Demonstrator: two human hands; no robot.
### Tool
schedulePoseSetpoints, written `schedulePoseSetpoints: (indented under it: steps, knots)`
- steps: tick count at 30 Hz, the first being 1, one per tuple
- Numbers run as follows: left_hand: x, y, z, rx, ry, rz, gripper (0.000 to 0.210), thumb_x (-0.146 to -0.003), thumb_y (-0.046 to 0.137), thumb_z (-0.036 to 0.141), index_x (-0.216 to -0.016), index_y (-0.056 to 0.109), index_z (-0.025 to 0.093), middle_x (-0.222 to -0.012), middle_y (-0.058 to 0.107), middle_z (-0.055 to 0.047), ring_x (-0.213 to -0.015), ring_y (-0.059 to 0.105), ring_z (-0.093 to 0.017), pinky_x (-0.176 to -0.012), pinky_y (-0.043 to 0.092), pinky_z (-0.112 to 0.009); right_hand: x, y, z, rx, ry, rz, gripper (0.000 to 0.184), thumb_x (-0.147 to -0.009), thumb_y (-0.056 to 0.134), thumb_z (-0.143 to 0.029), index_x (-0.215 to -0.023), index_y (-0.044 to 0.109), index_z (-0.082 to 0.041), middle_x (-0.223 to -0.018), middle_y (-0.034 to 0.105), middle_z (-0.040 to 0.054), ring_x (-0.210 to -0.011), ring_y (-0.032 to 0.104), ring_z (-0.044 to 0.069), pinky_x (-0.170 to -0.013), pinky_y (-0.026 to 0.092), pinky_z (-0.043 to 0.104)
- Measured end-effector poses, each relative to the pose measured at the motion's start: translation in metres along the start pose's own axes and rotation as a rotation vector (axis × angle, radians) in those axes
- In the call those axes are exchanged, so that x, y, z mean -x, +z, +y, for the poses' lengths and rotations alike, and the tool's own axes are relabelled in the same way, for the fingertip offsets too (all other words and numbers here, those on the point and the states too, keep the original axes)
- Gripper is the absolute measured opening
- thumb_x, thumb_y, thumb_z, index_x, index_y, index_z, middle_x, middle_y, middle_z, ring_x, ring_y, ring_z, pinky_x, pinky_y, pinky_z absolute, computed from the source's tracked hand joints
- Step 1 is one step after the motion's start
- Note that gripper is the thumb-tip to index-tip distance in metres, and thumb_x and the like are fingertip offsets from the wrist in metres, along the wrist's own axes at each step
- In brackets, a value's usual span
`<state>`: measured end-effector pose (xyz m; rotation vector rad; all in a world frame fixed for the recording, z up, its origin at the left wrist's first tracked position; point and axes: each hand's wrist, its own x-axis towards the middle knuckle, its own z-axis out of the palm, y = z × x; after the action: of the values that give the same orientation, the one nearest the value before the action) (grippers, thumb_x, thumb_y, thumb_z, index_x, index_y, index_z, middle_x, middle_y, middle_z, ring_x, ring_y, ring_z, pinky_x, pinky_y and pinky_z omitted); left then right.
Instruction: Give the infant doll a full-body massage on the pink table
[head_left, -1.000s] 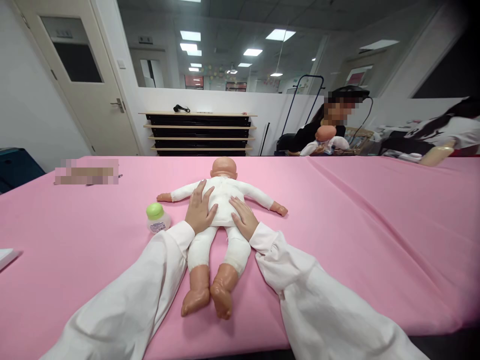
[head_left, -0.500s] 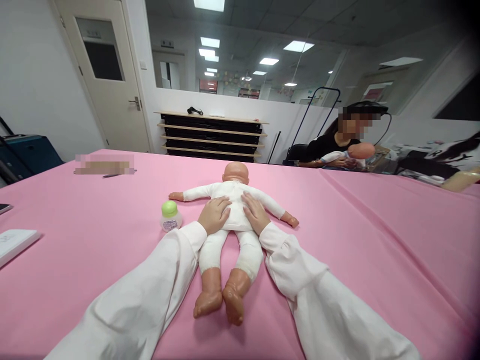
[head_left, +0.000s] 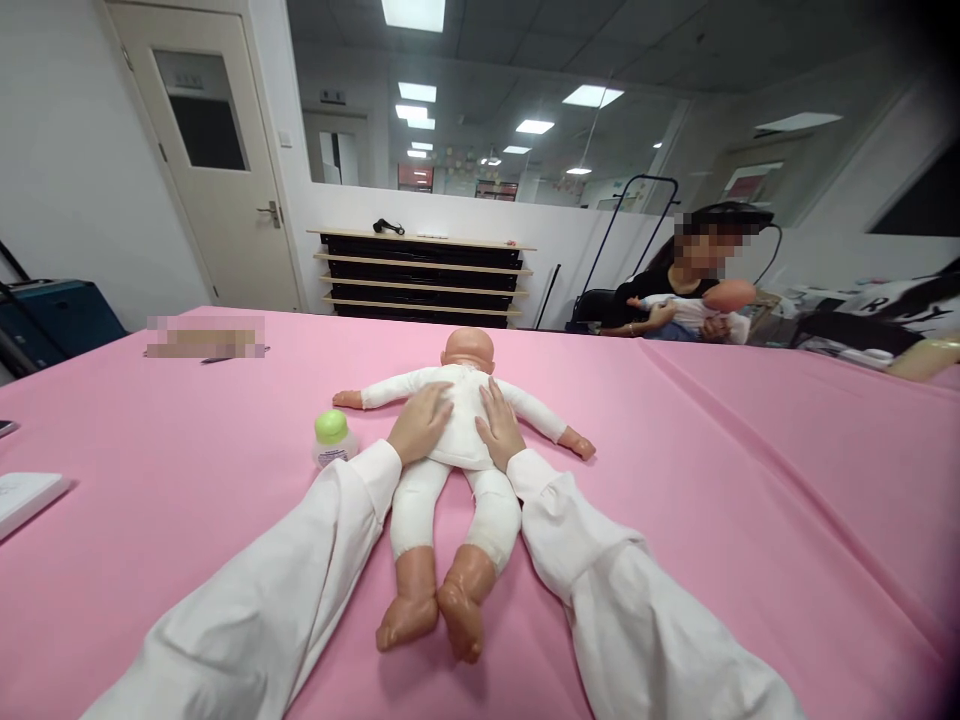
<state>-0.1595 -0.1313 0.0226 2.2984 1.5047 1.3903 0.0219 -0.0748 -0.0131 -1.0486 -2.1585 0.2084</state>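
A baby doll (head_left: 466,420) with a white cloth body lies face down on the pink-covered table (head_left: 675,520), its head away from me, arms spread and bare feet towards me. My left hand (head_left: 421,422) rests flat on the left side of its back, fingers stretched out. On the right side of the back lies my right hand (head_left: 501,425), open as well, fingers pointing towards the doll's shoulder. Neither hand grips anything. Just left of my left wrist stands a small clear jar (head_left: 332,440) with a green lid.
At the left edge lie a white box (head_left: 30,500) and part of a phone (head_left: 7,428). A blurred-out item (head_left: 206,340) is at the far left corner. Beyond the table a person (head_left: 682,280) holds another doll (head_left: 727,296). Black shelving (head_left: 424,270) stands against the wall.
Both hands have slid slightly up the doll's back, and the right thumb now lies further inward. The view has shifted a little. The person behind has shifted their hold on the other doll.
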Motion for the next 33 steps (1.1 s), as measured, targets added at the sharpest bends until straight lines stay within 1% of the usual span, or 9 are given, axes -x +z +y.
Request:
schedulePoseSetpoints:
  steps: [2, 4, 9, 11, 16, 20, 23, 29, 33]
  knots:
    - [-0.007, -0.001, -0.002, 0.008, -0.017, 0.147, 0.042, -0.089, 0.037, 0.032, -0.129, 0.038, 0.018, -0.131, 0.047, -0.010, -0.124, 0.041, -0.020, -0.105, 0.032, -0.040, 0.002, 0.000, -0.003, 0.028, -0.019, 0.065, 0.060, -0.087, 0.031, -0.041, -0.141, 0.021, -0.016, -0.151, 0.004, 0.0095, -0.140, 0.005, 0.023, -0.111, 0.012, 0.055]
    - [-0.011, 0.002, -0.006, -0.048, -0.030, 0.205, 0.049, -0.088, 0.038, 0.032, -0.134, 0.031, 0.017, -0.140, 0.037, -0.011, -0.132, 0.029, -0.022, -0.109, 0.025, -0.044, 0.001, 0.000, -0.006, 0.043, -0.018, 0.058, 0.062, -0.086, 0.032, -0.040, -0.141, 0.020, -0.014, -0.151, 0.002, 0.0105, -0.140, 0.002, 0.023, -0.111, 0.009, 0.054]
    - [-0.014, 0.020, -0.019, -0.103, -0.156, -0.187, 0.044, -0.088, 0.036, 0.031, -0.129, 0.043, 0.014, -0.142, 0.036, -0.012, -0.134, 0.027, -0.025, -0.109, 0.023, -0.046, -0.004, 0.000, -0.007, -0.031, 0.043, -0.176, 0.051, -0.087, 0.027, -0.034, -0.135, 0.035, -0.019, -0.145, 0.028, 0.0076, -0.137, 0.019, 0.022, -0.111, 0.014, 0.053]
    - [-0.013, 0.024, -0.022, -0.099, -0.156, -0.228, 0.043, -0.089, 0.035, 0.030, -0.127, 0.046, 0.013, -0.142, 0.036, -0.011, -0.134, 0.028, -0.024, -0.110, 0.023, -0.045, -0.004, 0.001, -0.006, -0.055, 0.044, -0.170, 0.051, -0.087, 0.029, -0.035, -0.135, 0.036, -0.020, -0.145, 0.030, 0.0064, -0.137, 0.021, 0.023, -0.111, 0.013, 0.054]
    - [-0.001, 0.019, -0.021, -0.044, -0.120, -0.048, 0.037, -0.087, 0.035, 0.020, -0.118, 0.054, 0.015, -0.132, 0.050, -0.008, -0.128, 0.039, -0.019, -0.108, 0.030, -0.041, -0.002, 0.005, 0.000, -0.082, 0.024, -0.110, 0.050, -0.087, 0.029, -0.036, -0.133, 0.040, -0.020, -0.143, 0.032, 0.0073, -0.136, 0.024, 0.023, -0.110, 0.015, 0.055]
    - [0.009, 0.013, -0.016, 0.005, -0.032, 0.073, 0.029, -0.083, 0.037, 0.013, -0.096, 0.063, 0.017, -0.103, 0.067, -0.005, -0.105, 0.057, -0.017, -0.095, 0.044, -0.037, 0.002, 0.006, 0.002, -0.111, 0.000, -0.029, 0.047, -0.087, 0.028, -0.038, -0.125, 0.050, -0.019, -0.135, 0.045, 0.0083, -0.131, 0.034, 0.022, -0.109, 0.023, 0.050]
    - [0.012, 0.011, -0.015, -0.012, -0.016, 0.101, 0.024, -0.081, 0.040, 0.013, -0.084, 0.063, 0.017, -0.088, 0.068, -0.004, -0.089, 0.061, -0.018, -0.084, 0.049, -0.036, 0.003, 0.005, 0.000, -0.119, -0.021, 0.004, 0.045, -0.087, 0.029, -0.038, -0.116, 0.056, -0.017, -0.126, 0.054, 0.0099, -0.126, 0.042, 0.022, -0.107, 0.029, 0.048]
    - [0.019, 0.009, -0.015, -0.062, 0.091, 0.182, 0.022, -0.077, 0.042, 0.011, -0.083, 0.062, 0.017, -0.088, 0.068, -0.006, -0.087, 0.060, -0.019, -0.083, 0.047, -0.037, 0.010, -0.008, -0.010, -0.072, -0.091, 0.081, 0.038, -0.086, 0.035, -0.036, -0.105, 0.062, -0.017, -0.115, 0.062, 0.0099, -0.113, 0.053, 0.022, -0.102, 0.035, 0.048]
    - [0.023, 0.006, -0.013, -0.081, 0.102, 0.134, 0.020, -0.073, 0.043, 0.011, -0.076, 0.062, 0.018, -0.079, 0.067, -0.005, -0.077, 0.060, -0.019, -0.075, 0.048, -0.034, 0.019, -0.013, -0.011, -0.096, -0.120, 0.041, 0.035, -0.085, 0.040, -0.036, -0.104, 0.064, -0.019, -0.111, 0.064, 0.0091, -0.111, 0.056, 0.023, -0.101, 0.039, 0.047]
